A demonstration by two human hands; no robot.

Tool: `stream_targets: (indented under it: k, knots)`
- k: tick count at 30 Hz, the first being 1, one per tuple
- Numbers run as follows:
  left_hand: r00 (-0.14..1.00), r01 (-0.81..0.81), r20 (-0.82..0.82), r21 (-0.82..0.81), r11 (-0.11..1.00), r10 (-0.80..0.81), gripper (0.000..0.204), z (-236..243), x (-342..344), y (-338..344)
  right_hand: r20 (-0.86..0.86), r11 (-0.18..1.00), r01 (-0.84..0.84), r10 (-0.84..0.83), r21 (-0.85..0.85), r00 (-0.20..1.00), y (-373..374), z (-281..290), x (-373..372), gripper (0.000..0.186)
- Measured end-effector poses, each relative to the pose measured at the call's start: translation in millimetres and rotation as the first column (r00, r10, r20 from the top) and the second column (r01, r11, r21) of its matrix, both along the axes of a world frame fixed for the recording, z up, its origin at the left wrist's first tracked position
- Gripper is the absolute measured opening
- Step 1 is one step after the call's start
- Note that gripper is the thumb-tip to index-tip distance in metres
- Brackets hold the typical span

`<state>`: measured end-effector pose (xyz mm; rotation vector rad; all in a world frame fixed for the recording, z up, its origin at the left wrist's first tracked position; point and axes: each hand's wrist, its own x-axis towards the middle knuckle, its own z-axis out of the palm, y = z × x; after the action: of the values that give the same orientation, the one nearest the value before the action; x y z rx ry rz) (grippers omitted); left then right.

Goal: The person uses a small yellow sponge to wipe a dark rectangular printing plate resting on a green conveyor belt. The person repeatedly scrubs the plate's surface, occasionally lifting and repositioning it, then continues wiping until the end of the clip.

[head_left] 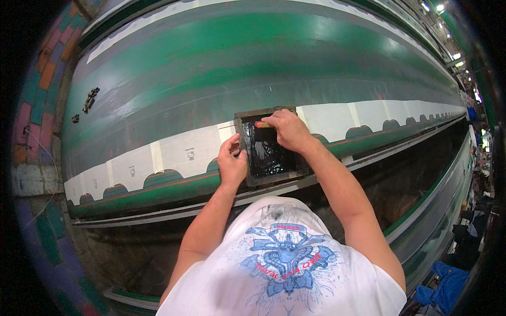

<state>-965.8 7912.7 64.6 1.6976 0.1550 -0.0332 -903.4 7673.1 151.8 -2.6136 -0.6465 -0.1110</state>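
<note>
A small dark wooden screen frame (pixel 245 152) with a glossy black inked mesh lies on a row of white fabric pieces (pixel 184 152) along a long green table (pixel 211 58). My left hand (pixel 232 160) rests on the frame's left side, fingers curled over its edge. At the frame's top edge, my right hand (pixel 287 129) grips a small squeegee with a reddish handle (pixel 261 125). The frame covers the white piece beneath it.
White cut pieces continue left and right along the table's near edge (pixel 369 113). Small dark bits (pixel 89 100) lie at the far left of the table. A tiled floor (pixel 42 79) shows at left. Clothes and blue fabric (pixel 448 287) sit at lower right.
</note>
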Motion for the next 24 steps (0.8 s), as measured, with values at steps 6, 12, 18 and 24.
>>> stream_targets:
  k: [6,12,18,24]
  knots:
    - [0.998,-0.001,0.061,-0.134,0.991,0.01,0.056,-12,-4,-2,-0.023,0.997,-0.075,0.075,0.003,0.997,6,7,-76,0.053]
    - [0.986,-0.035,0.161,0.007,0.999,0.033,0.054,-10,-16,-12,-0.058,0.997,-0.067,0.069,0.034,0.996,9,13,-129,0.049]
    - [0.962,-0.061,0.274,0.193,0.979,0.006,0.052,8,-22,-20,-0.066,0.957,-0.044,0.065,0.285,0.996,-12,7,-137,0.042]
    - [0.93,-0.085,0.368,0.176,0.981,0.014,0.043,21,-23,-84,-0.055,0.904,0.042,-0.02,0.425,0.998,-76,3,-142,0.038]
